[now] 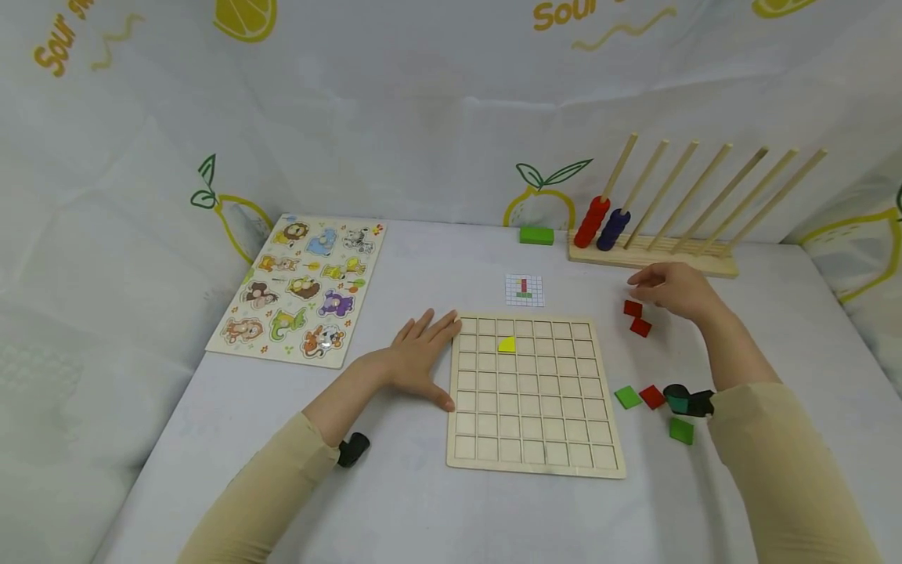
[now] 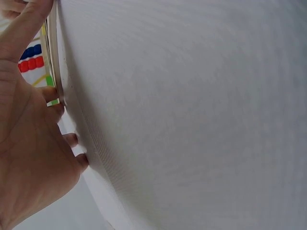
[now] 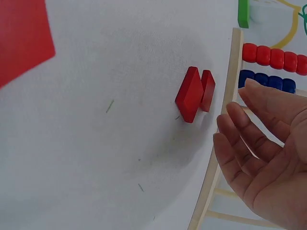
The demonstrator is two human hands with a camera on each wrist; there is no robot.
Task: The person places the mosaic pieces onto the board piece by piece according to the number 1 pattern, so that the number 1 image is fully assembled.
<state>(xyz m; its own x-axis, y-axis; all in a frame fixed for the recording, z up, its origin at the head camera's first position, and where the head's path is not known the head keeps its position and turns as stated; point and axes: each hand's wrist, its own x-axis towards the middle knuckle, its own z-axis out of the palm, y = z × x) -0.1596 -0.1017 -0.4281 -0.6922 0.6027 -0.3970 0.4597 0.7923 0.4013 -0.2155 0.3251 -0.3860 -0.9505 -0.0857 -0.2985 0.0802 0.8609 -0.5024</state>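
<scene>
A square wooden grid board (image 1: 524,395) lies flat in the middle of the table, with one yellow quarter-round tile (image 1: 507,345) in a cell near its upper left. My left hand (image 1: 419,356) is spread, its thumb and fingertips touching the board's left edge. Above two red square tiles (image 1: 637,318) hovers my right hand (image 1: 672,290), fingers loosely bent and holding nothing, as the right wrist view also shows. Nearer me lie a green tile (image 1: 628,397), another red tile (image 1: 651,397) and a second green tile (image 1: 681,430).
A small printed pattern card (image 1: 533,301) lies behind the board. At the back stand a green block (image 1: 537,236) and a wooden peg rack (image 1: 651,256) with red and dark blue beads. An animal puzzle board (image 1: 296,291) lies at left.
</scene>
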